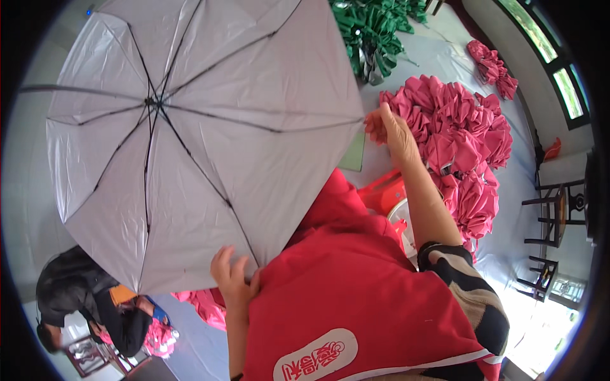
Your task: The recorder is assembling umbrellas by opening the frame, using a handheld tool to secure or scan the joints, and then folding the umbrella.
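Observation:
An opened umbrella (273, 171) with a silvery inner canopy and thin black ribs fills the upper left, its inside facing me. My right hand (391, 130) is at the canopy's right corner, fingers curled closed around the tip of a rib. Down at the canopy's lower edge, my left hand (235, 276) has its fingers spread, touching or just in front of the silver cloth near another rib's end; the hand does not grip it. The dark shaft (82, 92) runs off to the left from the hub.
Pink folded umbrellas (454, 140) lie heaped on the right, with green ones (375, 35) behind. A red stool (384, 190) stands near my right forearm. Another person (82, 292) in dark clothes bends over pink cloth at lower left. Wooden chairs (553, 213) line the right side.

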Available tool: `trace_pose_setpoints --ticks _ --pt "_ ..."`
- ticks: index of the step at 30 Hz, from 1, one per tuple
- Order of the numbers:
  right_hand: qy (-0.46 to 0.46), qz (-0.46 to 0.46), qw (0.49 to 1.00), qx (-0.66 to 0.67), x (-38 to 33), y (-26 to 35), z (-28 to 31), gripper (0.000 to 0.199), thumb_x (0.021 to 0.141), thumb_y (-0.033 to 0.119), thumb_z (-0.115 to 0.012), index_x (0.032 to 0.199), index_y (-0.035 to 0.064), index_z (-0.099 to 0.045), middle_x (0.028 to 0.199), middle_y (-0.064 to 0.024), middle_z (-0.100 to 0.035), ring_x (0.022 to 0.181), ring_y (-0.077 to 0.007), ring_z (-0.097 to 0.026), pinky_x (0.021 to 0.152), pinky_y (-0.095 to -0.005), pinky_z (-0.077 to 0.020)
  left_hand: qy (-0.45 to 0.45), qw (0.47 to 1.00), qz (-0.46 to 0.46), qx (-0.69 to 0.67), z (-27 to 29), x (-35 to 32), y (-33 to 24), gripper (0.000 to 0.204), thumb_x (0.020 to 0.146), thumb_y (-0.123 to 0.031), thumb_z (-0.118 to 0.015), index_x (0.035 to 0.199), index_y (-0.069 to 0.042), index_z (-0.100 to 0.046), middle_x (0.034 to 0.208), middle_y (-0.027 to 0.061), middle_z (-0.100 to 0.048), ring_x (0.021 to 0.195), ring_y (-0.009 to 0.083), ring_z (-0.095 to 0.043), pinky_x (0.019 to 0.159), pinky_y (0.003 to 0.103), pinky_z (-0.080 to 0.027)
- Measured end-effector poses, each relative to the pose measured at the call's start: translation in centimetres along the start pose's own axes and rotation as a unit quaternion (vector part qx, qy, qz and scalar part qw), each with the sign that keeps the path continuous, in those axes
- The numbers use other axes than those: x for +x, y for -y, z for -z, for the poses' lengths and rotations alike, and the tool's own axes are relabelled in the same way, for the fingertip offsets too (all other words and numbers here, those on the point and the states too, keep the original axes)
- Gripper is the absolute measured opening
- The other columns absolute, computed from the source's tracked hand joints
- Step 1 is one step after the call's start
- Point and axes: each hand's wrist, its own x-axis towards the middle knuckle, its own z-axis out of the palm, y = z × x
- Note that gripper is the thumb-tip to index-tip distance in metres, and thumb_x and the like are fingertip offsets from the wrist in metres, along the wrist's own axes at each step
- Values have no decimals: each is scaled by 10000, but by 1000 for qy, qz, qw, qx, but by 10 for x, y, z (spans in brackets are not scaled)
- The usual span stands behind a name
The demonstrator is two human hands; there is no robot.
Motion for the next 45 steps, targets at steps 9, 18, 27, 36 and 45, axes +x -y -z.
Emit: trace_pose_setpoints --ticks 9,18,27,36,45 --pt "-18 36 998 -37 1 -17 -1 280 982 289 -512 1022 43 -641 770 28 -577 669 -59 -503 595 -204 -391 124 990 68 -12 6 6 -12 662 474 -196 -861 1057 -80 -569 1222 115 -502 1131 313 -495 1009 570 -323" --pt "37 -67 992 -103 -50 -66 63 293 994 268 -489 1047 29 -649 787 3 -612 597 -51 -507 528 -187 -381 111 991 66 -21 1 15 -20 542 546 -193 -855 980 -75 -552 1167 102 -520 1115 291 -525 1061 585 -274" --pt "21 -246 914 -323 -141 -142 145 226 934 260 -523 941 80 -659 706 13 -578 558 -68 -502 479 -217 -391 2 1000 -6 -3 -25 -9 9 379 701 -183 -806 948 -70 -542 1068 95 -581 1024 276 -578 1044 540 -328" --pt "-45 -302 797 -522 -195 -215 165 346 789 288 -659 797 -58 -670 675 -158 -665 660 -244 -675 647 -373 -526 20 997 -32 -61 -34 -4 19 322 662 -101 -799 868 -93 -552 1027 72 -590 1028 281 -589 1036 511 -351" --pt "5 -357 732 -580 -218 -222 120 560 736 399 -715 1061 -36 -576 1017 -258 -636 981 -373 -631 810 -434 -509 36 995 -11 -97 -37 -3 23 225 694 -91 -719 846 -77 -554 1035 80 -598 1067 300 -576 1026 490 -369"
